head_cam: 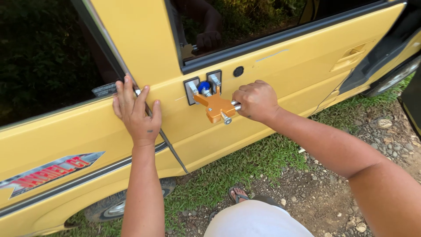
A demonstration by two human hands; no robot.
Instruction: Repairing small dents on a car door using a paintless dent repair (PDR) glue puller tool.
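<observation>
Left hand: flat, fingers spread, bracing the yellow car door at the seam.
Right hand: clenched on the handle of the orange dent puller.
Puller: feet on door panel, below window.
Technique: pull steady, keep feet square.

Bright, even daylight; sharp focus throughout. Soft shadows under arms. Window glass reflects foliage. Mild wide-angle stretching at frame edges.
</observation>
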